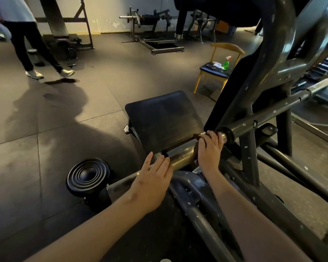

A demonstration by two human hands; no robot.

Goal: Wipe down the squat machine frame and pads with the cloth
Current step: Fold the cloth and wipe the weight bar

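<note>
The squat machine's dark grey frame [263,76] rises at the right, with a black ribbed pad [165,120] low in the middle. A bare steel bar [180,156] runs across in front of the pad. My right hand [209,148] curls over the bar next to its black collar and grips a dark brown cloth [197,137], of which only the edges show. My left hand [153,178] rests on the bar's left end with straight fingers and holds nothing.
A round black rubber stopper [88,176] sits on the frame at lower left. A wooden chair [216,72] behind the pad carries a green spray bottle [226,63]. A person [27,44] walks at the far left. Other gym machines [151,25] line the back wall.
</note>
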